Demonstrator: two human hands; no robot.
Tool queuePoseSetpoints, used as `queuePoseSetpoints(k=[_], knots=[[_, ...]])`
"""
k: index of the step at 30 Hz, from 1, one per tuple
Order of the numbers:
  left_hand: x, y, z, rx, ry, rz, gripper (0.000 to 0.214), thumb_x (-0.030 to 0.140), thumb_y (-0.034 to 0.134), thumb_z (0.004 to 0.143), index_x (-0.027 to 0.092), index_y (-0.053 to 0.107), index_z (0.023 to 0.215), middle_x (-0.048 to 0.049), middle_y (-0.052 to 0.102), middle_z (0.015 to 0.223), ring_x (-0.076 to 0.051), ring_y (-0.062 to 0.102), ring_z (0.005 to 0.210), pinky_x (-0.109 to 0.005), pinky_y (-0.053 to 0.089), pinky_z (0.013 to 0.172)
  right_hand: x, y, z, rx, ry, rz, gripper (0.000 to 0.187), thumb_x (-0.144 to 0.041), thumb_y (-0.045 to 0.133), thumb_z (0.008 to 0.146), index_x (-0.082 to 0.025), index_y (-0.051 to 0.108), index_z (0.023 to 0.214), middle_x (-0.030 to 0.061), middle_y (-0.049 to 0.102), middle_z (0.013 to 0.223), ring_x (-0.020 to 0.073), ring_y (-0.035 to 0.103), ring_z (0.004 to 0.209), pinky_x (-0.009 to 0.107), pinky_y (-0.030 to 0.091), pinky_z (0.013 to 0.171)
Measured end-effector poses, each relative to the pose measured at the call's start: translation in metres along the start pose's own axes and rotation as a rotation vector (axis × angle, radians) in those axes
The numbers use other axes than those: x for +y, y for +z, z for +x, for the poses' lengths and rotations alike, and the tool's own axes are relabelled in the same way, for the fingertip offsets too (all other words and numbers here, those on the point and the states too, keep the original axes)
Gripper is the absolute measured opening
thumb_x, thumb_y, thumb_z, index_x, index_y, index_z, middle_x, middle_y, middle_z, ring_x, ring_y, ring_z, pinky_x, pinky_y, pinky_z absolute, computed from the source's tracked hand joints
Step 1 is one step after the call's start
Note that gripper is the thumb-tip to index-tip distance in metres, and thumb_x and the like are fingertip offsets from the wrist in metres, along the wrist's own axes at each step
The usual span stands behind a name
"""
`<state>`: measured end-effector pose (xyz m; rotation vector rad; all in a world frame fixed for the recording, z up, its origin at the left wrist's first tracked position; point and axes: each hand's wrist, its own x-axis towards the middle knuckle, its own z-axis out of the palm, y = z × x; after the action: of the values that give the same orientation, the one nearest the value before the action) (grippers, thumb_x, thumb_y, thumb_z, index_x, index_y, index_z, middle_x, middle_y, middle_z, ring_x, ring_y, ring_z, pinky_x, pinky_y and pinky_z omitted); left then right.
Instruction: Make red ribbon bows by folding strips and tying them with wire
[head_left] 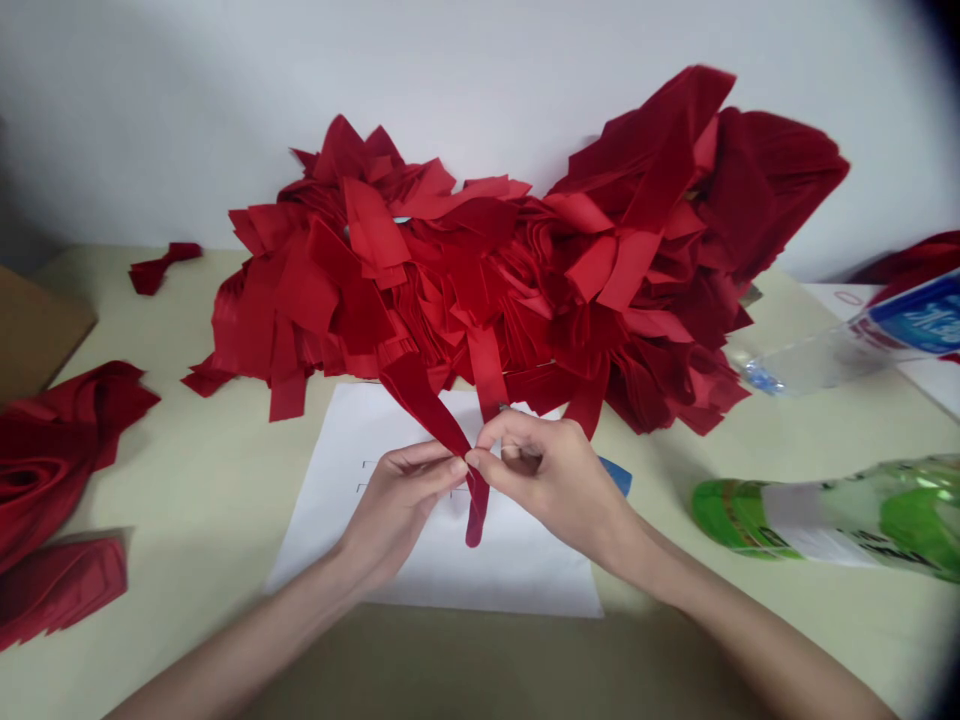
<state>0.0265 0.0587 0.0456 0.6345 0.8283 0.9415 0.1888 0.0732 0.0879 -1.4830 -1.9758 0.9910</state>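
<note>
A dark red velvet ribbon strip (pixel 429 402) is pinched at its narrowed middle, one end fanning up to the left and the other hanging down. My left hand (pixel 401 510) closes thumb and fingers on it from the left. My right hand (pixel 551 470) is closed at the same spot, thumb and forefinger pinched together; a thin pale thread seems to run there, too fine to be sure. Beneath both hands lies a white paper sheet (pixel 420 585) with black printed lines. Behind them rises a large heap of red ribbon strips (pixel 480 270).
At right lie a green-labelled bottle (pixel 817 515) and a clear bottle with a blue label (pixel 847 345). More red fabric (pixel 56 465) sits at the left edge, below a brown box (pixel 37 330). A small red bow (pixel 161 268) lies back left. A wall (pixel 480 80) stands behind.
</note>
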Motion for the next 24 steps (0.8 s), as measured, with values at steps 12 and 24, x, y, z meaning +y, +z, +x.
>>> queuePoseSetpoints(k=[12, 24], knots=[[-0.0009, 0.0008, -0.0001, 0.142, 0.019, 0.021, 0.006, 0.017, 0.076, 0.064, 0.019, 0.071, 0.062, 0.0012, 0.068, 0.064, -0.011, 0.053, 0.067, -0.027, 0.039, 0.074, 0.0002, 0.0046, -0.0021, -0.002, -0.036, -0.029, 0.011, -0.027, 0.052, 0.084, -0.02, 0.052, 0.075, -0.0085, 0.036, 0.052, 0.0058, 0.03, 0.046, 0.021, 0.027, 0.047], [0.001, 0.0027, -0.0034, 0.151, 0.05, 0.089, 0.007, 0.018, 0.076, 0.063, 0.02, 0.071, 0.059, 0.0015, 0.063, 0.061, -0.014, 0.053, 0.07, -0.03, 0.04, 0.076, -0.0015, 0.0019, -0.0034, -0.028, -0.024, -0.044, 0.008, -0.024, 0.052, 0.082, -0.02, 0.05, 0.075, -0.0085, 0.038, 0.051, 0.006, 0.035, 0.046, 0.02, 0.027, 0.048]])
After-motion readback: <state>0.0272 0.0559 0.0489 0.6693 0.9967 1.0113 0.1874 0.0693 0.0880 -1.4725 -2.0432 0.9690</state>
